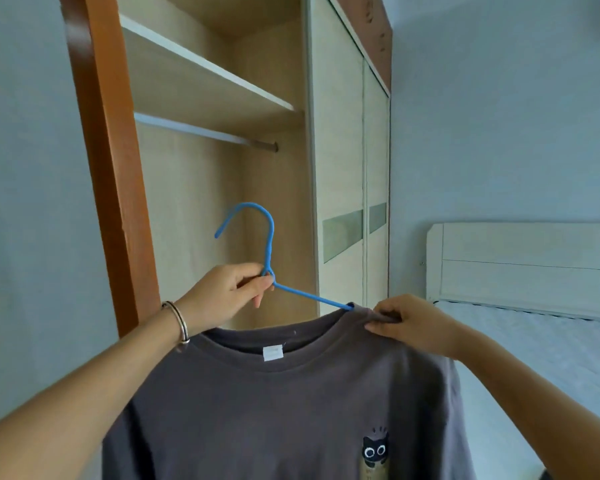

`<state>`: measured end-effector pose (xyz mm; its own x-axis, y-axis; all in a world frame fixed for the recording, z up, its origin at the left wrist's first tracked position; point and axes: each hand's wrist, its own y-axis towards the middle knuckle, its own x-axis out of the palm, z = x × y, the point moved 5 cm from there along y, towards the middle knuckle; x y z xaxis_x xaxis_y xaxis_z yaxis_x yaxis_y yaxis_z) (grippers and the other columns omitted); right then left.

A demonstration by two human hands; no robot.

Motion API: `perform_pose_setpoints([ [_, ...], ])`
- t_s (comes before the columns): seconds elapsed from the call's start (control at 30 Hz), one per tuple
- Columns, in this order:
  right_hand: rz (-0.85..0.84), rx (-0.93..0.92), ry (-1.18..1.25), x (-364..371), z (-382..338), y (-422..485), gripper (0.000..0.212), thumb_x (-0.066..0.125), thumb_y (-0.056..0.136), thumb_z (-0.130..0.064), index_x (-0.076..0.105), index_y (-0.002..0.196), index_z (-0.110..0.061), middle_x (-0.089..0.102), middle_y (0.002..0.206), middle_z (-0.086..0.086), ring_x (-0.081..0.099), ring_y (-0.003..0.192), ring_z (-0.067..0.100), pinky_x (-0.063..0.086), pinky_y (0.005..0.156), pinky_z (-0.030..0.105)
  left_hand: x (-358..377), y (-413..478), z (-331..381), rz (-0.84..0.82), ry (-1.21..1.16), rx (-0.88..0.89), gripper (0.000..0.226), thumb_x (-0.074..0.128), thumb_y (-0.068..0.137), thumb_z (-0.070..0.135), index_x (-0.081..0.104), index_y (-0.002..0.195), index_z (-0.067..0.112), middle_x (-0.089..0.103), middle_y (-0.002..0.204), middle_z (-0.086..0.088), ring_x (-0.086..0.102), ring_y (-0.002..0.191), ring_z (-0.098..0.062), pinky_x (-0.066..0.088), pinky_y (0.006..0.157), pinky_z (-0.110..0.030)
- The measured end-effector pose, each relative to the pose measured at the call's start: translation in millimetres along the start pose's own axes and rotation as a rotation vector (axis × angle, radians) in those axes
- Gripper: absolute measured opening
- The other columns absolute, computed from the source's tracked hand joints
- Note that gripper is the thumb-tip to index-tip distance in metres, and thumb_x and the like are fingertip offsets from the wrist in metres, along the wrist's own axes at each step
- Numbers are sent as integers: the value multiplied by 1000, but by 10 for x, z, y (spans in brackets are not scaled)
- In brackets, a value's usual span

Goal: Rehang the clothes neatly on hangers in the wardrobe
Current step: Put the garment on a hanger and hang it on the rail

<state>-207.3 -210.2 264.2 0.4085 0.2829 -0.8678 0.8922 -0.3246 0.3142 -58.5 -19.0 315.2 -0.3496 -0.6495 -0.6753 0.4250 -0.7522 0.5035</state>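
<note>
Before the open wardrobe (222,188), left hand (222,296) pinches the hanger (269,244) neck, right hand (406,323) pinches the shirt (274,410) collar, threading it; next, seat the shoulder.

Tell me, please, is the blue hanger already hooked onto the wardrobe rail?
No, the blue hanger is held below the wardrobe rail by the left hand, its hook hanging free in the air.

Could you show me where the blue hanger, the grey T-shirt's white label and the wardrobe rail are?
blue hanger (270,237): head view, on the upright stem of its hook.
white label (273,353): head view, middle of the tag inside the T-shirt's collar.
wardrobe rail (201,130): head view, midway along the pale bar under the shelf.
</note>
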Motion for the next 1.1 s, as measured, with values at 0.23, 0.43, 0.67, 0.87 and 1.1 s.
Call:
perform_pose_setpoints([
  [0.23, -62, 109, 192, -66, 275, 298, 35, 57, 87, -40, 58, 65, -14, 51, 55, -12, 45, 53, -1, 35, 55, 9, 315, 655, -375, -110, -140, -3, 41, 52, 91, 29, 60, 52, 21, 52, 63, -6, 36, 53, -14, 31, 56, -22],
  [0.43, 107, 51, 79, 47, 193, 813, 16, 53, 91, -30, 62, 79, -28, 58, 65, -14, 53, 65, 3, 42, 61, 8, 499, 1149, -585, -179, -256, 13, 28, 50, 92, 24, 66, 69, 24, 65, 55, 13, 48, 45, -1, 42, 60, -20],
  [0.67, 336, 224, 115, -141, 545, 1101, 22, 57, 90, -24, 69, 71, -29, 71, 78, 1, 61, 77, 13, 42, 69, 17, 58, 1294, -1747, -25, -156, -166, 26, 45, 93, 36, 65, 81, 25, 69, 88, 6, 64, 92, -14, 45, 87, -22],
  [0.87, 426, 318, 105, -224, 621, 1204, 23, 60, 88, -24, 70, 68, -31, 72, 75, 2, 60, 72, 14, 40, 64, 12, 396, 1711, -1907, 101, 2, 31, 30, 52, 91, 31, 58, 116, 16, 46, 113, 9, 48, 106, -8, 35, 95, -17],
  [1.1, 482, 362, 70, -247, 727, 1184, 36, 61, 86, -27, 67, 57, -47, 68, 72, -15, 55, 65, -1, 38, 60, 5, 703, 2098, -1967, -178, -16, 31, 40, 51, 87, 47, 52, 56, 22, 51, 58, 6, 47, 57, -8, 31, 52, -19],
])
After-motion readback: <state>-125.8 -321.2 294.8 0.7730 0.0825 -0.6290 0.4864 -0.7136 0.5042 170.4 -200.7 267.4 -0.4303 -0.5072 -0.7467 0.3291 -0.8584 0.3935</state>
